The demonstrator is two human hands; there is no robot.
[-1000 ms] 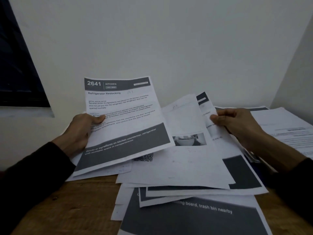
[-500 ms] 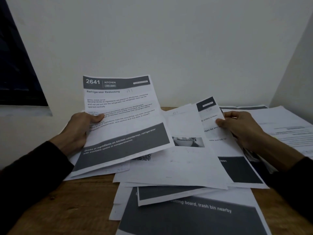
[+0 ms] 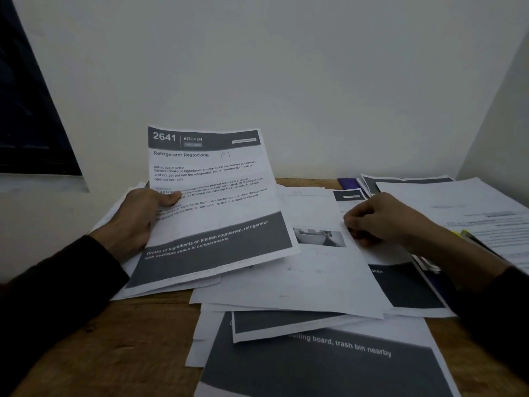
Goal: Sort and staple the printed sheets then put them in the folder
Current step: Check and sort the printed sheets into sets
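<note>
plainly, the raised sheet (image 3: 211,202) reads "2641 kitchen", "refrigerator restocking", with handwritten "a1". the left hand (image 3: 134,222) at centre left holds its edge, thumb on the print. the right hand (image 3: 380,222) at centre right has curled fingers on a sheet in the loose pile (image 3: 300,282), seemingly a pinching grip. a lower sheet (image 3: 329,365) reads "cutting board, trash bin nearby". more papers (image 3: 472,207) lie at right on the wooden table (image 3: 114,353); a purple folder edge (image 3: 347,183) peeks behind.
</note>
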